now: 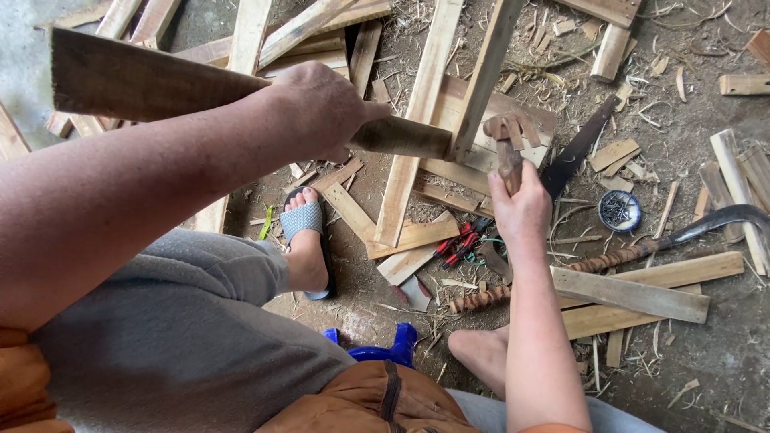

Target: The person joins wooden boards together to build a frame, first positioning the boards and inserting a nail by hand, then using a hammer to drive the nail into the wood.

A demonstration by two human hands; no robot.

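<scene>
A long, dark, weathered wooden board (152, 84) is gripped by the left hand (321, 108), whose fingers are wrapped tightly around it. The board is held level above the floor, its far end meeting an upright pale wooden slat (481, 80) of a partly assembled pale timber frame (417, 128). A rusty claw hammer with a worn wooden handle (508, 148) is clenched in the right hand (521, 210); its head is positioned just right of the board's end, beside the upright slat. Below the board, a foot in a grey woven slipper (305, 236) is planted on the dirt floor (690, 120). Red-handled pliers (459, 243) lie below the hammer. A small round tin of nails (619, 210) is located right of the hammer, with a curved sickle (682, 232) beyond it.
</scene>
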